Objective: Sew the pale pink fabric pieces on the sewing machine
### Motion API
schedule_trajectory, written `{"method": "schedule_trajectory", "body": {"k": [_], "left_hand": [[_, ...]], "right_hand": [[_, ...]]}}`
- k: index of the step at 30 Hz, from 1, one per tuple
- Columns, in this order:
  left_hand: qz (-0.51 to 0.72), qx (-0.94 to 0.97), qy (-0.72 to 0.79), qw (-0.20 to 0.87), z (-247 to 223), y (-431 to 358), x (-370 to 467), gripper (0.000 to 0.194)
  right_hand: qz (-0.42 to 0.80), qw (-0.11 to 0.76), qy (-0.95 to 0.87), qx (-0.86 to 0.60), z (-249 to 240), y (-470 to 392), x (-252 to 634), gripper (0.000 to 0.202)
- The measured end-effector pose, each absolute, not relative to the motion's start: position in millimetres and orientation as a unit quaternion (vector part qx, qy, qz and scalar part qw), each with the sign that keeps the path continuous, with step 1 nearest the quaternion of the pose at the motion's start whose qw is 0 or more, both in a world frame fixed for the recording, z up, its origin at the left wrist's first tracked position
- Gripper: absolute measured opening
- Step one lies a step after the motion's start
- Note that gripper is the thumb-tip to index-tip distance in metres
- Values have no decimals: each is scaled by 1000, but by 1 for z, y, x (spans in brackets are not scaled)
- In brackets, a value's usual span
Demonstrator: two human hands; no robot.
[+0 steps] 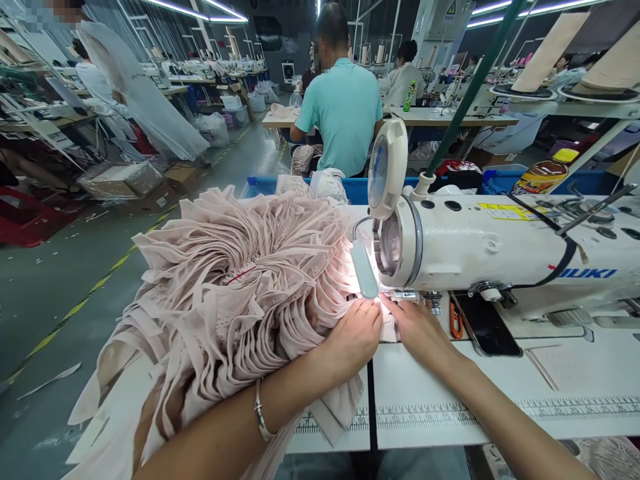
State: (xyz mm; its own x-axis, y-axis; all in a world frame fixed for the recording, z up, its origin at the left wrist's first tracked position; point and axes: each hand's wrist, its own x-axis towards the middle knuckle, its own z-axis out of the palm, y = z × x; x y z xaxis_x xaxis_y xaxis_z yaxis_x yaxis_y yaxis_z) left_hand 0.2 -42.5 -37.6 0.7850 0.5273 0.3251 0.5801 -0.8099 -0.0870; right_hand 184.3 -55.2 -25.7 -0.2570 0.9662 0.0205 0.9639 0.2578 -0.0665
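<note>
Pale pink fabric pieces (235,293), too many to count, lie in 1 big heap to the left of the fingers and hide most of the left half of the white table (500,393). The 1 white sewing machine (500,247) stands just behind the fingers, its lit head directly above them. The left hand (353,340) lies flat on the edge of the heap, fingers held together and pressing the cloth down. The right hand (417,327) rests beside it, almost touching, fingers close together on a small pink piece under the needle; the bright lamp hides the fingertips. Just right of the right fingers lie 1 black phone (487,327) and 1 orange snips (455,323). Printed rulers run along the table's near edge. Far behind the fingers, in a long workshop hall, 1 person in a teal shirt (344,110) sits facing away at another table.
</note>
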Motion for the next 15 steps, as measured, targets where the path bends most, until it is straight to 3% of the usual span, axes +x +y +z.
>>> {"method": "schedule_trajectory", "body": {"k": [11, 15], "left_hand": [[-146, -933, -313, 105, -38, -44, -1, 33], [-106, -941, -305, 106, -30, -38, -6, 27]], "right_hand": [[35, 32, -792, -609, -24, -52, 181, 57], [47, 106, -778, -617, -30, -53, 184, 55]]}}
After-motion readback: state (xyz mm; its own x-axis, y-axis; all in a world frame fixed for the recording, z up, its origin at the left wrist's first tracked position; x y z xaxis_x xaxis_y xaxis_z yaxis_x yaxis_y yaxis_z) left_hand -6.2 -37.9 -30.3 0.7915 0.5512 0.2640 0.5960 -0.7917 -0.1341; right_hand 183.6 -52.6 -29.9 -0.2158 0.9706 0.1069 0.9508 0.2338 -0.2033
